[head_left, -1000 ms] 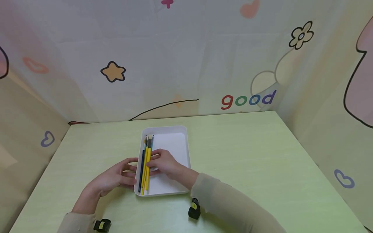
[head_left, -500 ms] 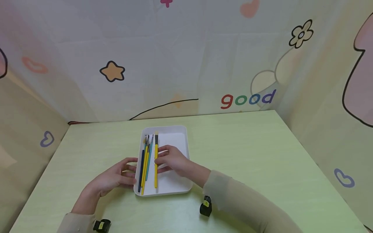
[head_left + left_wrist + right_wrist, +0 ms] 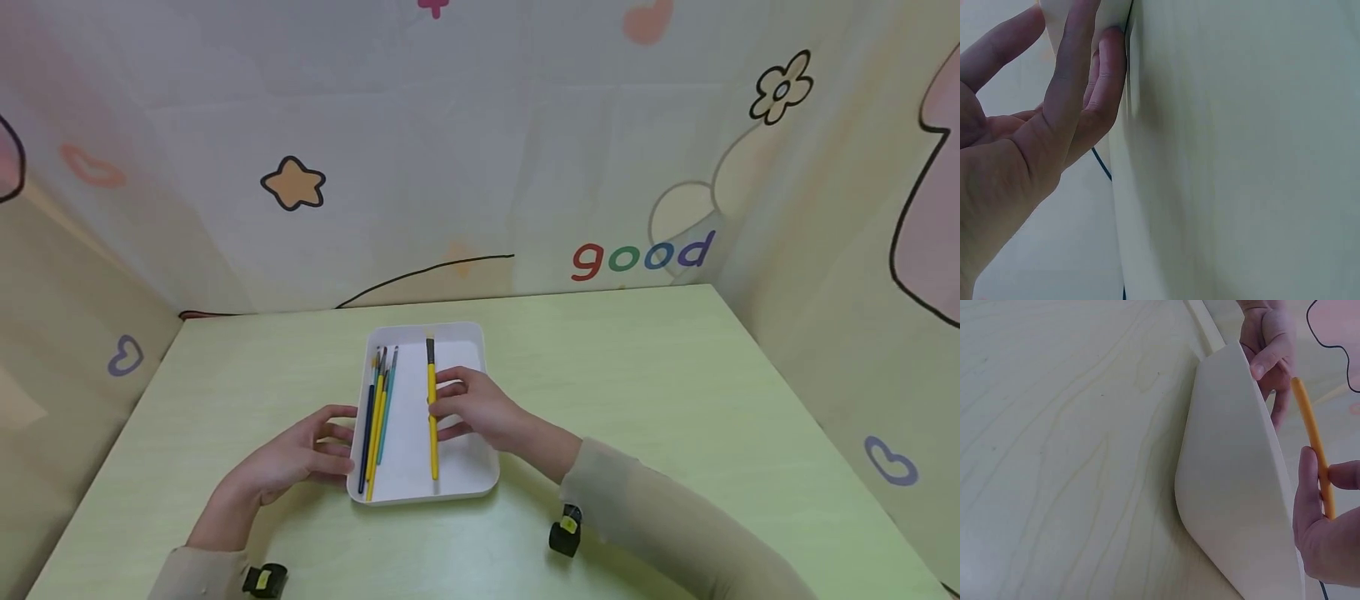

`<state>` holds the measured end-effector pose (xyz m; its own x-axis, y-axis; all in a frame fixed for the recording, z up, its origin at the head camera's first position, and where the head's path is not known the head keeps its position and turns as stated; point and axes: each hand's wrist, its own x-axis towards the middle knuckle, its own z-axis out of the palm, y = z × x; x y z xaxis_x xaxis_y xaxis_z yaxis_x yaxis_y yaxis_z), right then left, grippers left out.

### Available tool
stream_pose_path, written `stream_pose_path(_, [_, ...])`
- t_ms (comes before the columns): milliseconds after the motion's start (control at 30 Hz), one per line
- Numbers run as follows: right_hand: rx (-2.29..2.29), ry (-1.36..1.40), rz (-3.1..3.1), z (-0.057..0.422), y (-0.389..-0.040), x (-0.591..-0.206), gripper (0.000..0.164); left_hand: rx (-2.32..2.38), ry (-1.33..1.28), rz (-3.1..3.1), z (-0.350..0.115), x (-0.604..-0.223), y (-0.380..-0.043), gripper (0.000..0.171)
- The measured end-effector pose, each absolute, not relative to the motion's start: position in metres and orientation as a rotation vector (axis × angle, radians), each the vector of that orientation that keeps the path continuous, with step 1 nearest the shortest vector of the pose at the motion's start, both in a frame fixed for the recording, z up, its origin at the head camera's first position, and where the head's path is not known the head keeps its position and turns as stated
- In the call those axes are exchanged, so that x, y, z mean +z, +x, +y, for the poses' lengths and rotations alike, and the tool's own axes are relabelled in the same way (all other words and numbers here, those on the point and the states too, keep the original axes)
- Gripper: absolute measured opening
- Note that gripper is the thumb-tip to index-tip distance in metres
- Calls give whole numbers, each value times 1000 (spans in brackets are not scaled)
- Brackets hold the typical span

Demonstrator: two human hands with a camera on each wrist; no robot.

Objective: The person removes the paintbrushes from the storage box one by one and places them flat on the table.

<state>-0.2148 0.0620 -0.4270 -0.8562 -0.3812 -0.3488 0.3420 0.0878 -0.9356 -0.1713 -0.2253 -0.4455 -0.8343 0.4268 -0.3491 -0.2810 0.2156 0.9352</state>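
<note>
A yellow paintbrush [image 3: 433, 454] with a dark ferrule and pale bristles stands out over the middle of a white tray [image 3: 468, 475], bristles pointing away from me. My right hand [image 3: 483, 410] pinches its handle between thumb and fingers; the right wrist view shows the handle [image 3: 1310, 415] rising above the tray's rim. Along the tray's left side lie several more paintbrushes [image 3: 377, 425], with dark blue, yellow and teal handles. My left hand [image 3: 292, 446] touches the tray's left wall with its thumb and fingertips. In the left wrist view its fingers [image 3: 1071, 75] extend against the tray wall.
The tray stands on a light green wood-grain table [image 3: 637, 400]. A printed cloth backdrop [image 3: 450, 167] rises behind the table and at both sides. Black devices with yellow labels are worn at the left wrist [image 3: 265, 580] and right wrist [image 3: 566, 533].
My right hand has taken the yellow paintbrush from the bundle and carried it right, to the tray's middle. The remaining brushes stay at the left. My left hand has stayed at the tray's wall.
</note>
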Motion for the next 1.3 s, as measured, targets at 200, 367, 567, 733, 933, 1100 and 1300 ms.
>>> stream_pose_path(200, [-1829, -50, 1870, 75, -211, -424, 50, 1673, 118, 1951, -225, -447, -172, 82])
stream_pose_path(367, [-1861, -65, 1860, 87, -209, -423, 51, 1673, 119, 1961, -225, -448, -172, 83])
stream_pose_path(567, [-1871, -68, 1869, 106, -209, -423, 53, 1687, 142, 1969, -225, -448, -172, 83])
stream_pose_path(733, [-1869, -68, 1903, 120, -210, -423, 53, 1690, 140, 1973, -224, -446, -171, 83])
stream_pose_path(933, [-1855, -40, 1939, 135, -212, -426, 52, 1692, 139, 1976, -224, -446, -170, 84])
stream_pose_path(1100, [-1856, -10, 1972, 145, -213, -430, 51, 1698, 124, 1981, -223, -445, -170, 85])
stream_pose_path(1300, [-1820, 57, 2017, 154, -216, -437, 52, 1701, 105, 1983, -222, -446, -169, 86])
